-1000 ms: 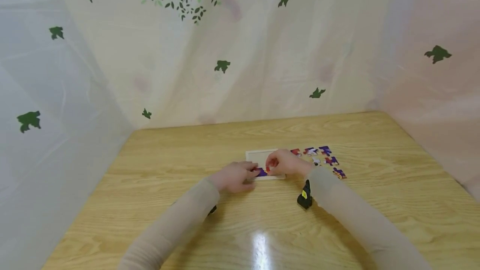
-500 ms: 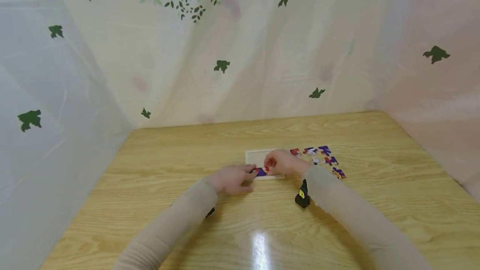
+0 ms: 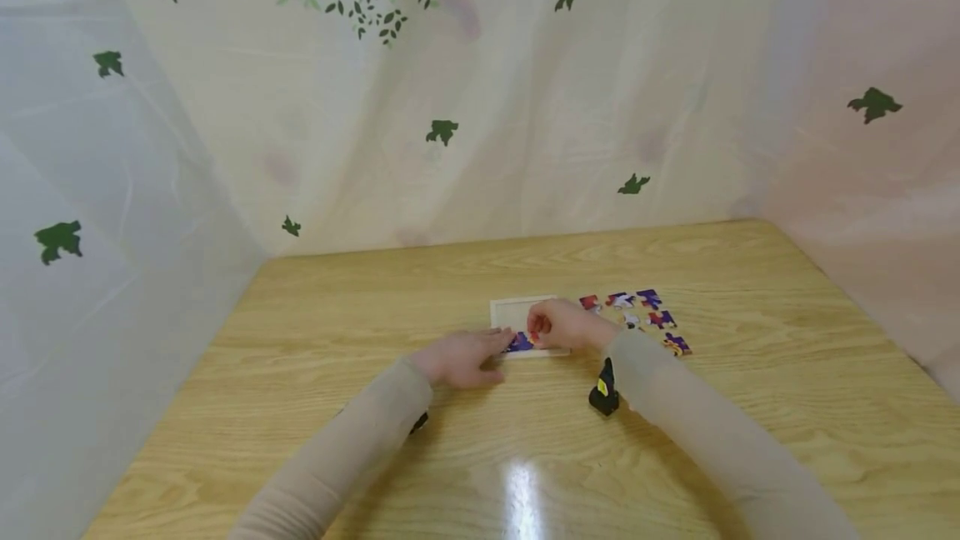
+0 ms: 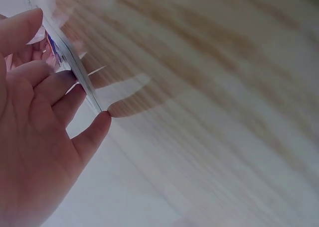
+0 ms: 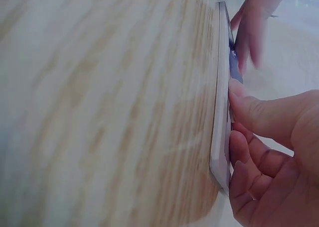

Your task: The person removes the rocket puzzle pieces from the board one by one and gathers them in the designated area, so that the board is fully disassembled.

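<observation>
A shallow white puzzle tray (image 3: 522,302) lies on the table, with purple puzzle pieces (image 3: 517,343) along its near side. My left hand (image 3: 461,359) is at the tray's left end, fingers extended over the pieces there; in the left wrist view the little finger touches the tray's edge (image 4: 82,77). Over the right part of the tray, my right hand (image 3: 566,323) pinches a small red and yellow puzzle piece (image 3: 534,339) between thumb and curled fingers. Most of that piece is hidden by the fingers. In the right wrist view, the thumb and fingers are close above the tray's rim (image 5: 218,107).
Several loose puzzle pieces lie right of the tray, among them a purple one (image 3: 649,299), a white one (image 3: 621,301) and an orange and purple one (image 3: 677,344). The wooden table (image 3: 375,298) ends against a pale leaf-printed curtain (image 3: 510,190).
My left hand has shifted slightly left and its fingers have moved over the pieces, with more purple now showing. The right hand has moved slightly left, still pinching the piece.
</observation>
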`<state>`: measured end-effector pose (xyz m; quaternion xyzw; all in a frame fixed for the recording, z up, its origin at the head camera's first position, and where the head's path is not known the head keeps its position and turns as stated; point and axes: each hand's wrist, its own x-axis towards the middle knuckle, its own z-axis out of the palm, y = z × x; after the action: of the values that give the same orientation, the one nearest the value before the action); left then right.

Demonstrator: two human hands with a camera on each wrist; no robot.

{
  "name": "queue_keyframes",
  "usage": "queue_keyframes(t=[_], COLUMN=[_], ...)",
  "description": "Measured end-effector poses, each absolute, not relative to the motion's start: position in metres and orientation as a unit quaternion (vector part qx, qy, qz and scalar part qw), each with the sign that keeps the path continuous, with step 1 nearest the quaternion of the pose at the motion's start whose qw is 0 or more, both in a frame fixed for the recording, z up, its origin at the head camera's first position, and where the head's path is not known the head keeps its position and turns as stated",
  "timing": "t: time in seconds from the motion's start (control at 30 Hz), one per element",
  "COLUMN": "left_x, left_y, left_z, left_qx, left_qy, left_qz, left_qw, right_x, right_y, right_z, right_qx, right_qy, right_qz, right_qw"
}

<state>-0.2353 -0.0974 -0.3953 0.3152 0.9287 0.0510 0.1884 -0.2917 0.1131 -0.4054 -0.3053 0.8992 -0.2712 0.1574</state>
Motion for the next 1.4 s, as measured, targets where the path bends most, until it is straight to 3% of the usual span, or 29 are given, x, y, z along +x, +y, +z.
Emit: queue_keyframes(t=[0.2,0.87,1.4], left_x=[-0.236,-0.235,-0.231], left_y=[-0.101,-0.098,-0.098], left_z=[-0.396,-0.396,-0.396], left_qx=[0.301,0.345,0.326], left_qy=[0.929,0.921,0.928], left_qz=[0.081,0.030,0.033], left_qw=[0.202,0.178,0.176], right_x=[-0.289,-0.290,-0.288], right_y=[0.114,0.123,0.161], right_z=[-0.405,-0.411,-0.399], right_qx=[-0.301,-0.300,-0.276], right_qy=[0.895,0.875,0.884], right_qz=[-0.287,-0.363,-0.361], right_qw=[0.159,0.114,0.111])
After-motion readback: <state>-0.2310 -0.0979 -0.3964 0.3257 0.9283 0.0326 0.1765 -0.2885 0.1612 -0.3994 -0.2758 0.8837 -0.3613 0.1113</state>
